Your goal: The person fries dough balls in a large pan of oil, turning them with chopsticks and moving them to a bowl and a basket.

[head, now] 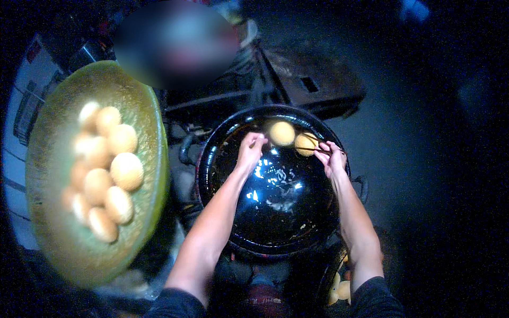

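Note:
A wide black pan point(282, 234) holds dark, shiny liquid that looks like oil. Two round golden dough balls point(282, 134) sit side by side near its far rim. My right hand point(334, 159) grips a pair of dark chopsticks point(305, 148), whose tips lie across the right-hand ball point(305, 141). Over the far left part of the pan, my left hand point(251, 147) is curled with its fingertips together, just left of the other ball. Whether something small is pinched in it cannot be made out.
A large green-yellow basin point(137, 246) at the left holds several similar balls point(127, 171). The pan has side handles point(187, 149). Beyond it stands a dark flat-topped object point(314, 83). More pale round pieces point(342, 290) lie low at the right, by my forearm.

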The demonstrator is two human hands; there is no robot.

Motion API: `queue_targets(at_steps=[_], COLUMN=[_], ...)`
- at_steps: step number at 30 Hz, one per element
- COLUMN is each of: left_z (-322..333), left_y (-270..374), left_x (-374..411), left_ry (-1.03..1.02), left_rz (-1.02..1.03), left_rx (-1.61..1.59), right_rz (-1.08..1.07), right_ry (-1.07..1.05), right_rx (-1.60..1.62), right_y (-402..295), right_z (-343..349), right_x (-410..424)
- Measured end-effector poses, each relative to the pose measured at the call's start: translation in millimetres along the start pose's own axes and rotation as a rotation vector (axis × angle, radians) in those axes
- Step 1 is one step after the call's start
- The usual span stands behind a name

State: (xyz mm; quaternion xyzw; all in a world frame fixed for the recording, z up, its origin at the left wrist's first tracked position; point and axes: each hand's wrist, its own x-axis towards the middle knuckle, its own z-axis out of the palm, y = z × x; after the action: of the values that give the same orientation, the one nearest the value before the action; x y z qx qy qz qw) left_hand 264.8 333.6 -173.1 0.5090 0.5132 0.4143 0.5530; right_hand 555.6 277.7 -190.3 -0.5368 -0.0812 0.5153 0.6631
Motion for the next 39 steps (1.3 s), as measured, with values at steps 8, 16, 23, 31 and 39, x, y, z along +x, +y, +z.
queue_targets(at_steps=[8, 16, 23, 31, 39], left_z=[-42.5, -81.8, -216.9, -438.3, -485.0], left_y=[80.9, 243.8, 358.4, 375.0, 360.9], left_x=[-124.6, -278.7, -388.6, -454.3, -551.1], left_ry=[0.003, 0.031, 0.453, 0.828, 0.996], left_rz=[0.056, 0.372, 0.776, 0.727, 0.615], left_rx=[-0.107, -0.229, -0.084, 0.175, 0.425], right_rz=[0.0, -0.255, -0.389, -0.18, -0.255], right_ry=[-0.131, -0.333, -0.535, -0.705, -0.899], right_rx=[-0.06, -0.348, -0.405, -0.147, -0.099], right_y=[-52.6, -190.7, -212.3, -60.5, 9.9], right_z=[-2.2, 56.2, 235.2, 466.8, 483.8], right_x=[-129.5, -345.3, -500.0, -597.6, -643.6])
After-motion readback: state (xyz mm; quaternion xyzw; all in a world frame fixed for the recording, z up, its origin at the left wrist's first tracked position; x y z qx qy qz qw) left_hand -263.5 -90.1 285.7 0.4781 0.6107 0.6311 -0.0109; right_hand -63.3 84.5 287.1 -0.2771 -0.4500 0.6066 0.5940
